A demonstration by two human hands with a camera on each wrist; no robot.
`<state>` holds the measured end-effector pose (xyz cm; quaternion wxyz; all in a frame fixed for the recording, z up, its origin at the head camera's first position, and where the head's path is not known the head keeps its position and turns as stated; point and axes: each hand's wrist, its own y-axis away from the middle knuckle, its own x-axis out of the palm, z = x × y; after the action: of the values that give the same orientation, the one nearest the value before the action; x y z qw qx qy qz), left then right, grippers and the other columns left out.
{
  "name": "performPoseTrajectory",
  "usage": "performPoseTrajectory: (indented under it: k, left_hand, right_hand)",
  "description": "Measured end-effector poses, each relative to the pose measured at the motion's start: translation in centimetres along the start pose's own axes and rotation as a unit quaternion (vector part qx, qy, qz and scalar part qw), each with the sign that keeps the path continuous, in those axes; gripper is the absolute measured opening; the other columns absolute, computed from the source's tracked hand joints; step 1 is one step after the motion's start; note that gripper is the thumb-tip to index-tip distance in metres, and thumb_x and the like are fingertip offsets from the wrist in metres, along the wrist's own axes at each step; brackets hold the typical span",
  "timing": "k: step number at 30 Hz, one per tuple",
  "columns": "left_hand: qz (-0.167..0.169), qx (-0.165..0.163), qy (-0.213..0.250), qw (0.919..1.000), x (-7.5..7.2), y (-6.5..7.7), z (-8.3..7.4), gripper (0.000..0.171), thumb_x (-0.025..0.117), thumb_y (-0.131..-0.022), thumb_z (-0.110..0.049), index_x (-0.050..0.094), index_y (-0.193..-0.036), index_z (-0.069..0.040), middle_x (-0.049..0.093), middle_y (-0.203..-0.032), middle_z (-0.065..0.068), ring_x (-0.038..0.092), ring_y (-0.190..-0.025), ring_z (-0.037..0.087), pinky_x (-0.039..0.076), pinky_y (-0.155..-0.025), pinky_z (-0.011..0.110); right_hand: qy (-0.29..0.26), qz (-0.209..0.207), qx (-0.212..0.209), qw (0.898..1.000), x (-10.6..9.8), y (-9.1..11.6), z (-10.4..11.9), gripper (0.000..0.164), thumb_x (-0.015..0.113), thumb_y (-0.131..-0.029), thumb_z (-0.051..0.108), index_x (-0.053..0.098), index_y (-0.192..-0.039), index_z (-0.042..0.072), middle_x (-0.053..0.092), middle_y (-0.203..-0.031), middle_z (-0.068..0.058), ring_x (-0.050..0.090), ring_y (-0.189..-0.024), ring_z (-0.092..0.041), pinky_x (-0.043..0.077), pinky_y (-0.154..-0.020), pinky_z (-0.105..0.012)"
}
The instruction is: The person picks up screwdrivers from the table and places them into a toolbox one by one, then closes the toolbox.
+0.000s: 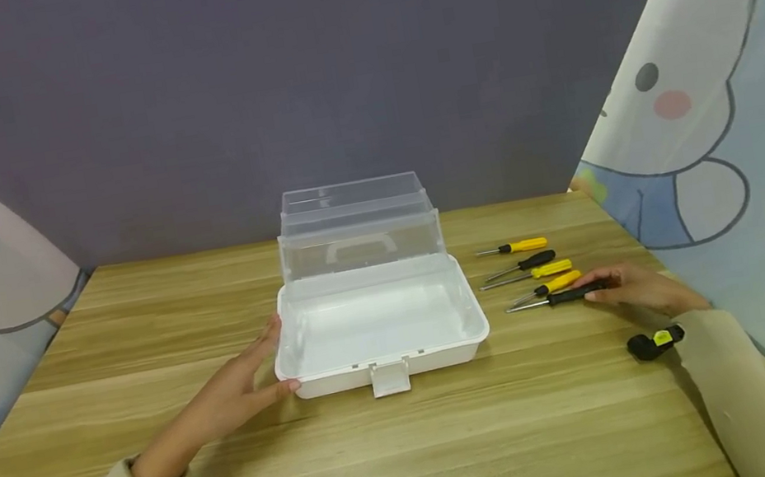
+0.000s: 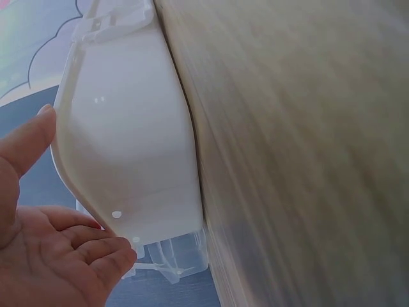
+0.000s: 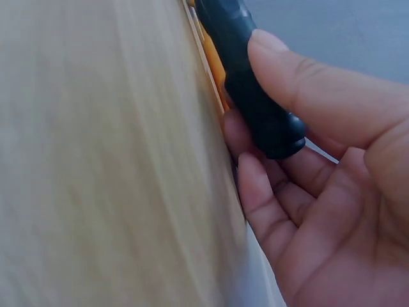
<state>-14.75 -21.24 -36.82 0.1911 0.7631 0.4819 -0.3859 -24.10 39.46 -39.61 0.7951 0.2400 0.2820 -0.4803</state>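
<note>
An opened white plastic toolbox (image 1: pixel 378 318) stands on the wooden table, its clear lid (image 1: pixel 359 230) raised at the back. My left hand (image 1: pixel 241 390) rests against the box's left end, thumb by the front corner, fingers spread along the side. In the left wrist view, the thumb and fingers of that hand (image 2: pixel 61 256) touch the rim of the box wall (image 2: pixel 128 121). On the right, my right hand (image 1: pixel 631 289) pinches the handle of a black screwdriver (image 1: pixel 572 294). The right wrist view shows thumb and fingers of this hand (image 3: pixel 326 192) around the black handle (image 3: pixel 239 64).
Behind the held screwdriver lie a yellow-and-black screwdriver (image 1: pixel 559 283), a yellow screwdriver (image 1: pixel 551 268), a black screwdriver (image 1: pixel 536 259) and another yellow one (image 1: pixel 528 245). A dark wall (image 1: pixel 326 72) rises behind the table; patterned cloths (image 1: pixel 719 135) hang at both sides.
</note>
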Motion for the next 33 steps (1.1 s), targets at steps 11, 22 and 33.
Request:
performPoseTrajectory:
  k: [11,22,33]
  left_hand:
    - [0.0,0.006,0.005,1.0,0.02,-0.26,-0.26,0.088,0.064,-0.089,-0.038,0.013,-0.149,0.002,0.012,-0.154,0.021,0.019,-0.139,0.041,0.024,-0.106,0.056]
    - [-0.002,0.0,0.007,1.0,0.1,0.03,-0.02,0.088,0.064,-0.089,-0.039,0.014,-0.149,0.0,0.011,-0.155,0.019,0.018,-0.139,0.04,0.024,-0.106,0.058]
    - [-0.006,0.009,0.008,0.9999,0.19,0.09,0.13,0.086,0.064,-0.089,-0.039,0.015,-0.149,0.001,0.011,-0.155,0.019,0.018,-0.139,0.04,0.016,-0.11,0.021]
  right_hand:
    - [-0.016,0.006,0.004,1.0,-0.13,0.49,0.08,0.037,0.058,-0.095,0.018,0.058,-0.124,-0.004,0.053,-0.128,-0.028,0.047,-0.101,0.014,0.048,-0.08,-0.018]
    - [-0.018,-0.004,0.009,1.0,-0.16,0.22,0.38,0.043,0.058,-0.095,0.021,0.055,-0.125,-0.009,0.054,-0.125,-0.03,0.052,-0.1,0.009,0.05,-0.079,-0.019]
    - [-0.01,-0.021,0.003,1.0,-0.25,0.44,0.44,0.041,0.057,-0.095,0.018,0.054,-0.124,-0.012,0.052,-0.126,-0.034,0.043,-0.1,0.017,0.048,-0.08,-0.015]
